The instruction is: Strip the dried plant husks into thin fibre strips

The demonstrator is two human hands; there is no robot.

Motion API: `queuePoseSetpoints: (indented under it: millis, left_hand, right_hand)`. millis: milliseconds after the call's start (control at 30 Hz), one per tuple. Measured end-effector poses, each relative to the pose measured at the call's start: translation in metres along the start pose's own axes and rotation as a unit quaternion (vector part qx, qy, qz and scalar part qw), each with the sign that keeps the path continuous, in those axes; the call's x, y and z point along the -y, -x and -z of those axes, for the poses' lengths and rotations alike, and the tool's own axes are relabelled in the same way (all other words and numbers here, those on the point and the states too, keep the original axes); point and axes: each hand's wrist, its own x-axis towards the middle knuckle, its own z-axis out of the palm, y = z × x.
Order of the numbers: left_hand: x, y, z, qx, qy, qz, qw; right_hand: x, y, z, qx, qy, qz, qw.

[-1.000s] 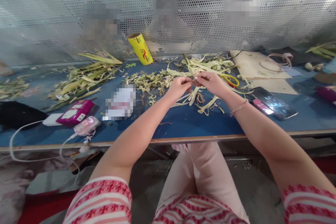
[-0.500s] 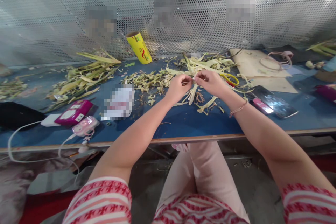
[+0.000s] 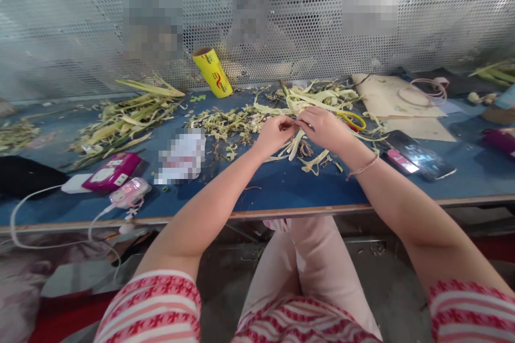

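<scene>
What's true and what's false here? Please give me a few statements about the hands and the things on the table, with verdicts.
1. The left hand and right hand are close together, near pale plant strips. True.
2. The yellow tube is right of both hands. False: the yellow tube is left of them.
3. A phone lies right of both hands. True.
4. The tabletop is red. False: the tabletop is blue.

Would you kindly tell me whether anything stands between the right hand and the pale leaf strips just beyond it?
Nothing visible does: the pale strips lie directly beyond the right hand. The left hand is beside it, and the yellow loop lies off to the right.
</scene>
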Motion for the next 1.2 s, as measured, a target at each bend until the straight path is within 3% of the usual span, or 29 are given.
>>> queuePoseSetpoints:
  millis: [200,567,833,1033,1200]
  left_hand:
    - [0.013,-0.004,0.0,0.037,0.141,0.047,0.988]
    - [0.002,-0.001,-0.002,0.045,0.276,0.135,0.951]
    - [0.002,-0.003,0.003,0.036,0.318,0.194,0.927]
    - [-0.001,-0.003,0.004,0.02,0.31,0.204,0.928]
    - [-0.004,0.0,0.002,0.023,0.299,0.191,0.935]
  right_hand:
    - [-0.005,0.0,-0.003,-0.052,-0.061,-0.053,0.995]
    - [0.001,-0.004,-0.002,-0.073,-0.187,-0.162,0.966]
    - [0.003,-0.004,-0.002,-0.09,-0.253,-0.193,0.944]
    - [-0.002,-0.003,-0.005,-0.085,-0.306,-0.211,0.925]
    - [0.001,-0.004,-0.005,-0.077,-0.282,-0.198,0.936]
